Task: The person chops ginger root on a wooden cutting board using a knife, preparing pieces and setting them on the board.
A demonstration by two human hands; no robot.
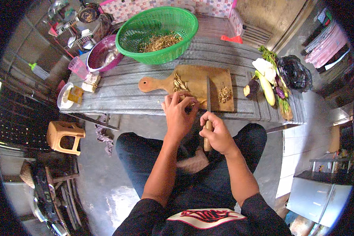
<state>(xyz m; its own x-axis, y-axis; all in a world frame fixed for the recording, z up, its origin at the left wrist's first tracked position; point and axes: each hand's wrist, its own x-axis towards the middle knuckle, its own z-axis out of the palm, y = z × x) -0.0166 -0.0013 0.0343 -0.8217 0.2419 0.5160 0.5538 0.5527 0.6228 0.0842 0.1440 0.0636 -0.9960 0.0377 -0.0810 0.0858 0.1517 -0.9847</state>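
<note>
My right hand (216, 133) is wrapped round the wooden handle of a kitchen knife (208, 94), its blade pointing away from me over a wooden cutting board (196, 74). My left hand (179, 114) is curled at the board's near edge, left of the blade. Its fingertips press on pale brown strips, one end showing between fingers and knife; the rest is hidden. More thin brownish strips (180, 83) lie on the board just beyond my left hand. Right of the blade sits a small heap of chopped bits (225, 93). I cannot tell what food it is.
Behind the board, a green basket (157, 57) holds brownish chopped pieces, beside a purple basin (91, 65). A pink cup (78, 67) and a clear tub (63, 100) stand left. Vegetables (268, 92) and a black plastic bag (295, 72) lie right. The table's near edge is close to my knees.
</note>
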